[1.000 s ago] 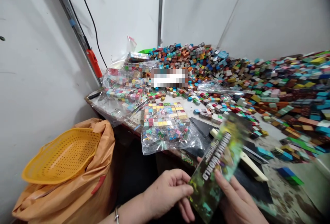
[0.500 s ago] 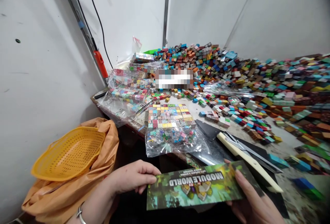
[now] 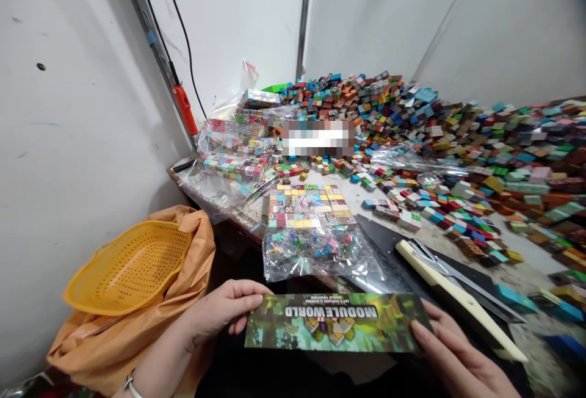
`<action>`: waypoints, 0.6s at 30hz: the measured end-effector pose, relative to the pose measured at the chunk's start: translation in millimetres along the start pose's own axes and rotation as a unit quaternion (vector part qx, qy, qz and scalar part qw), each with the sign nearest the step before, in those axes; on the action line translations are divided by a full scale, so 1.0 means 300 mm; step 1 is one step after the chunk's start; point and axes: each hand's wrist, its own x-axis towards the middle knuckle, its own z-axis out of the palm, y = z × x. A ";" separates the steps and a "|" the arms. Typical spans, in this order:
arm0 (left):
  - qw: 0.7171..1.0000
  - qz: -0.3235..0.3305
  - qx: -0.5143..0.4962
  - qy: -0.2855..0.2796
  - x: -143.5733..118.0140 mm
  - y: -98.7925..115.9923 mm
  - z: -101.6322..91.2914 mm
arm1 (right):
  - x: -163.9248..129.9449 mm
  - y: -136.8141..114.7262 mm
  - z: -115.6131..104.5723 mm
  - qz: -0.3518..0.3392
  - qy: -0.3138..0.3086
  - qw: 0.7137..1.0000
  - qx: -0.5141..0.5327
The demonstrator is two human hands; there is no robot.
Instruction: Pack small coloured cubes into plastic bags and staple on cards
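A long green printed card (image 3: 334, 325) lettered "MODULE WORLD", upside down to me, is stretched between my hands above my lap. My left hand (image 3: 233, 303) pinches its left end between thumb and fingers. At the right end, my right hand (image 3: 444, 340) grips it, thumb on top and fingers behind. Just beyond the card, a clear plastic bag (image 3: 315, 251) lies at the table's front edge, with small colourful figures inside. A flat block of patterned cubes (image 3: 306, 206) sits at the bag's far part.
A cream-handled hand sealer (image 3: 458, 297) rests on a black sheet at right. Loose cubes (image 3: 366, 102) pile up along the back and right. Bagged cube sets (image 3: 235, 163) stand at left. A yellow basket (image 3: 132, 267) sits over an orange sack (image 3: 196, 245) beside the table.
The card has shifted slightly left and now lies more level, its face turned squarely to me. My right hand's grip has moved to the card's right end. The view has moved a little left.
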 end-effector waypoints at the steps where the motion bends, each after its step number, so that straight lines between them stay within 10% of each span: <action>1: 1.000 -0.002 -0.013 0.009 -0.002 -0.005 0.004 | 0.006 0.004 -0.007 -0.029 0.009 0.999 -0.029; 9: 0.993 0.012 -0.115 0.026 -0.011 -0.047 0.016 | 0.033 0.044 -0.051 0.084 0.085 0.992 -0.030; 18: 0.967 0.079 -0.214 0.114 0.010 -0.059 0.047 | 0.067 0.008 0.019 0.119 0.002 0.989 0.092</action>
